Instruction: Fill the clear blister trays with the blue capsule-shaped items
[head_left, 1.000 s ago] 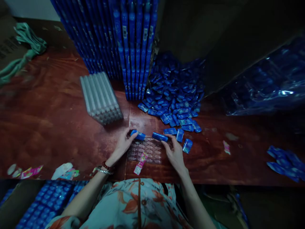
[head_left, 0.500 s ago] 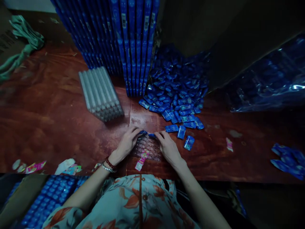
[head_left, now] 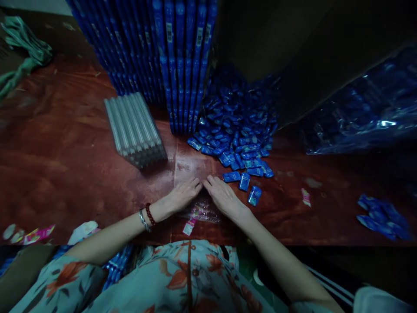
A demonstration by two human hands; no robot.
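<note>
My left hand [head_left: 185, 194] and my right hand [head_left: 224, 199] come together over the table, with their fingertips almost touching. Both hands have curled fingers, and whatever is under or between them is hidden. Beneath them lies a clear, bumpy piece of plastic [head_left: 208, 212], partly covered by the hands. A pink printed strip [head_left: 189, 227] shows at its near left side. Just right of my right hand are loose blue packets: one lying sideways [head_left: 231, 176], one upright to the view [head_left: 244, 181] and one nearer me [head_left: 254, 196].
A heap of blue packets [head_left: 241, 130] lies beyond my hands. Tall stacks of blue packs [head_left: 184, 65] stand behind, with a stack of clear ridged plastic trays [head_left: 135, 126] at left. Plastic-wrapped blue goods [head_left: 358, 108] and a blue bundle [head_left: 384, 219] are at right.
My hands have closed in toward each other. The blue packets that showed at the fingertips of both hands are now out of sight. The view has shifted slightly.
</note>
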